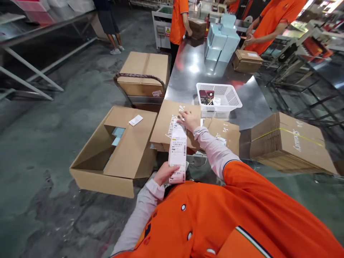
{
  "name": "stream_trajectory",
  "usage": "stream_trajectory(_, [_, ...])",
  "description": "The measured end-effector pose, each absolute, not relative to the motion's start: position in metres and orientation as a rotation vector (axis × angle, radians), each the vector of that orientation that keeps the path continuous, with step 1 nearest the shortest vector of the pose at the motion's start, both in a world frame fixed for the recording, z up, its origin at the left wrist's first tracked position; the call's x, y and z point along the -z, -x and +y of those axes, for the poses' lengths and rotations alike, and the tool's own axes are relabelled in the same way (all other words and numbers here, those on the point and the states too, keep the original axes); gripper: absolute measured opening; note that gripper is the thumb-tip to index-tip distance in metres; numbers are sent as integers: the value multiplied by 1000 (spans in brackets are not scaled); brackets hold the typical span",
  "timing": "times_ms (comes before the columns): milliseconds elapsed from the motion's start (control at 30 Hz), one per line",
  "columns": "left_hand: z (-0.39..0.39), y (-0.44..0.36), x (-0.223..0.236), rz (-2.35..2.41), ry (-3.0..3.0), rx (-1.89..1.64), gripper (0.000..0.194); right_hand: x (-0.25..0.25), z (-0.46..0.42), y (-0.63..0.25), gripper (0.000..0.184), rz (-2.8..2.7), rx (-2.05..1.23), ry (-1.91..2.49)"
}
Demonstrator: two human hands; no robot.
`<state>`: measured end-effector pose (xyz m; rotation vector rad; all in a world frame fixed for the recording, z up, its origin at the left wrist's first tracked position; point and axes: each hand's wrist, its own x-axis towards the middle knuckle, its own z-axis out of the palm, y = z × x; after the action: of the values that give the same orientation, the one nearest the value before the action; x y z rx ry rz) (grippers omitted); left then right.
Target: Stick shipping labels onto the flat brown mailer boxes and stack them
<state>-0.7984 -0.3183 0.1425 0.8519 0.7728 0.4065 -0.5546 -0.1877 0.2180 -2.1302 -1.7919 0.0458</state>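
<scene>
A long strip of white printed shipping labels (177, 145) runs from the flat cardboard stack down toward my body. My left hand (165, 173) is closed on its lower end, thumb across the printed face. At the upper end, my right hand (189, 121) has its fingers bent and pinched at the strip, just above the cardboard. Beneath lies a stack of flat brown cartons (163, 125) with white lettering, at the table's near corner. Just right of my right hand is another flat carton piece (228, 130), partly covered by my sleeve.
A white plastic basket (219, 108) with small cards stands on the metal table (185, 77). Right is a strapped carton bundle (292, 143); left, an open box (91, 172) and a loaded trolley (139, 77). Light blue boxes (221, 41) and co-workers (268, 32) are beyond.
</scene>
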Motion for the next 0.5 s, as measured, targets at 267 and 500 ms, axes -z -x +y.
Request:
stream_trajectory(267, [-338,878,-161,871,-1051,-230,51,-207,-176,559,64,-2577,-121,1725])
stream_trajectory(500, [-263,872,-219,1112,-1299,-879,44,-194,-259,593,58,-2699,-358,1146])
